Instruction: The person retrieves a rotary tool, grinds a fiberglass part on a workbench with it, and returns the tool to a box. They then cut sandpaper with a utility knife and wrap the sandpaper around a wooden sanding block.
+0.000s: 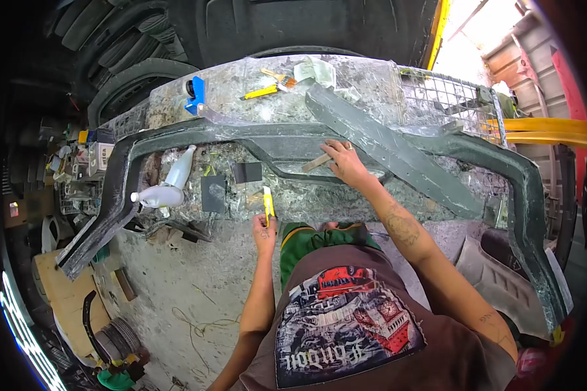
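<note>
My left hand (265, 236) is closed around a yellow utility knife (269, 203), its tip pointing away from me over the near edge of the workbench. My right hand (347, 163) is closed on the end of a small flat brownish strip (316, 163), which lies against a long dark moulded part (280, 147) shaped like a bumper. The part spans the bench and bends down at both ends. Across its right half lies a flat dark grey panel (398, 155), slanting. Two dark sheets, probably sandpaper (213, 193), rest left of the knife.
Two whitish plastic bottles (180, 168) lie at the left of the bench (365, 85). Toward the back are another yellow cutter (259, 92), a brush (278, 77) and a blue tape dispenser (194, 95). A wire grid (450, 98) is at the right.
</note>
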Demonstrator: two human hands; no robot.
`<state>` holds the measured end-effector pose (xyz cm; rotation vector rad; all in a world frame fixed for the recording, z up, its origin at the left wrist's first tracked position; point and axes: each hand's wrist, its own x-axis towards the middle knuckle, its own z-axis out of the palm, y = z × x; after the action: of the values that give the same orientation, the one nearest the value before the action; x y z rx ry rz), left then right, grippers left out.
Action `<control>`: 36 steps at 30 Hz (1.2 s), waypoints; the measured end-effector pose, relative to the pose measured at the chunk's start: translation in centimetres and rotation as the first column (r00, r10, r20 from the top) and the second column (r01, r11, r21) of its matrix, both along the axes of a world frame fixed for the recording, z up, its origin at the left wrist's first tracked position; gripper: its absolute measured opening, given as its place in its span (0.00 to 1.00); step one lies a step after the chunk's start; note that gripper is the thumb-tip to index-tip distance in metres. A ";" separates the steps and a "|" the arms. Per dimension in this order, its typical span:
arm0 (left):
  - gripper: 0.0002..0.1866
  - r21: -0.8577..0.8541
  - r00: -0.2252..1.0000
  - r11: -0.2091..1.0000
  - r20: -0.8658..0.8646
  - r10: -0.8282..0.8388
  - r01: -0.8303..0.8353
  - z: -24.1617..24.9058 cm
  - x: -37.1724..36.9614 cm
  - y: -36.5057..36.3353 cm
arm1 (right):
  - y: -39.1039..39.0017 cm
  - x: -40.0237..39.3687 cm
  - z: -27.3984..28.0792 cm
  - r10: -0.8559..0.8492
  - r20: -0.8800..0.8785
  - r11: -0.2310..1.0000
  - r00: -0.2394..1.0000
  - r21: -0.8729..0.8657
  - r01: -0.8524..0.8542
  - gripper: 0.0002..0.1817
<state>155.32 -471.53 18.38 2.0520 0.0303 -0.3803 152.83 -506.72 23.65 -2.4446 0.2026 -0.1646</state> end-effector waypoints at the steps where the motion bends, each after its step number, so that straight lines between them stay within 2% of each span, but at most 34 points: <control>1: 0.12 0.001 1.000 1.000 0.014 0.003 -0.003 -0.8 0.0 0.1 | 0.2 0.7 -0.2 0.024 -0.117 0.994 0.993 -0.104 -0.037 0.33; 2: 0.12 0.029 0.997 0.998 0.038 -0.062 0.061 -1.5 0.0 0.3 | 0.0 1.3 -0.3 0.052 -0.202 0.974 0.978 -0.206 -0.094 0.38; 3: 0.11 0.059 0.990 0.991 0.062 -0.127 0.123 -2.0 0.2 0.5 | -0.3 1.6 -0.6 0.053 -0.184 0.974 0.981 -0.209 -0.092 0.38; 5: 0.12 0.073 0.983 0.984 0.068 -0.170 0.165 -1.3 0.3 0.2 | -0.9 1.9 -0.8 0.036 -0.333 0.959 0.942 -0.253 -0.126 0.40; 7: 0.13 0.086 0.977 0.977 0.068 -0.202 0.196 -1.0 0.6 -0.1 | -1.4 2.4 -0.8 0.054 -0.347 0.961 0.936 -0.238 -0.143 0.41; 9: 0.12 0.048 0.963 0.967 0.087 -0.254 0.250 -0.7 0.6 0.0 | -1.6 2.4 -1.0 0.011 -0.351 0.962 0.936 -0.251 -0.106 0.38; 10: 0.11 0.024 0.953 0.959 0.107 -0.282 0.281 -0.6 0.7 0.1 | -1.7 2.2 -1.1 0.008 -0.261 0.960 0.965 -0.269 -0.081 0.30; 11: 0.11 0.021 0.957 0.962 0.095 -0.273 0.272 -0.6 0.7 0.4 | -2.0 2.1 -1.3 0.018 -0.273 0.959 0.962 -0.268 -0.094 0.30; 13: 0.11 0.043 0.925 0.931 0.101 -0.365 0.363 -0.5 0.9 1.2 | -2.7 2.3 -1.3 0.081 -0.264 0.990 0.961 -0.091 -0.108 0.24; 14: 0.12 0.038 0.928 0.930 0.061 -0.367 0.365 -0.7 1.0 1.5 | -2.8 1.8 -0.9 0.081 -0.190 0.993 0.978 -0.066 -0.095 0.20; 15: 0.12 0.037 0.931 0.932 0.047 -0.361 0.359 -0.6 0.9 1.8 | -2.7 1.0 -0.1 0.089 -0.202 0.993 0.975 -0.062 -0.103 0.20; 17: 0.12 0.066 0.904 0.909 0.094 -0.416 0.411 -0.3 1.3 2.3 | -2.4 -1.4 1.3 -0.006 -0.165 0.981 0.986 0.189 0.038 0.19; 19: 0.12 0.081 0.903 0.906 0.089 -0.421 0.414 -0.5 2.1 2.4 | -0.8 -5.8 2.6 -0.159 -0.197 0.931 0.967 0.297 0.213 0.18; 21: 0.13 0.055 0.913 0.913 0.025 -0.407 0.405 -0.6 2.1 2.5 | 0.3 -11.0 2.1 -0.217 -0.159 0.897 0.963 0.358 0.261 0.19; 22: 0.13 0.053 0.917 0.917 0.047 -0.397 0.394 -0.6 2.0 2.2 | 0.6 -13.0 2.2 -0.215 -0.168 0.897 0.962 0.355 0.262 0.19; 24: 0.13 0.052 0.904 0.904 0.039 -0.426 0.424 -0.3 2.2 1.3 | 0.8 -16.7 2.0 -0.380 -0.268 0.791 0.885 0.402 0.461 0.19; 27: 0.13 0.051 0.871 0.870 -0.022 -0.490 0.491 0.9 2.6 -1.0 | -0.8 -19.1 -0.2 -0.354 -0.331 0.759 0.875 0.445 0.475 0.19; 28: 0.13 0.052 0.846 0.844 -0.019 -0.533 0.533 0.7 2.6 -1.6 | -1.8 -19.3 -1.2 -0.326 -0.346 0.837 0.880 0.327 0.439 0.19; 29: 0.13 0.053 0.821 0.820 -0.017 -0.570 0.570 0.6 2.4 -2.2 | -2.6 -19.4 -2.2 -0.337 -0.347 0.832 0.875 0.325 0.449 0.19; 31: 0.13 0.071 0.786 0.784 0.006 -0.618 0.616 0.6 2.0 -3.3 | -3.6 -18.9 -2.8 -0.316 -0.342 0.921 0.885 0.114 0.372 0.23; 32: 0.13 0.091 0.750 0.748 0.029 -0.661 0.657 0.7 2.2 -4.0 | -3.5 -19.2 -2.8 -0.342 -0.333 0.911 0.879 0.112 0.396 0.23; 34: 0.14 0.090 0.710 0.713 0.076 -0.701 0.695 -0.5 2.3 -5.0 | -2.4 -18.8 0.3 -0.471 -0.104 0.871 0.876 -0.215 0.443 0.30; 35: 0.14 0.085 0.701 0.709 0.107 -0.705 0.700 -1.1 2.1 -5.5 | -2.3 -19.5 0.4 -0.503 -0.089 0.851 0.860 -0.227 0.474 0.30; 36: 0.14 0.077 0.679 0.690 0.124 -0.723 0.720 -1.0 2.0 -6.0 | -1.8 -20.4 -0.1 -0.560 -0.099 0.827 0.822 -0.112 0.550 0.33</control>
<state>157.35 -477.55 17.35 2.0336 -0.9092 -0.7129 132.39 -508.54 23.56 -2.4068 0.9912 -0.2729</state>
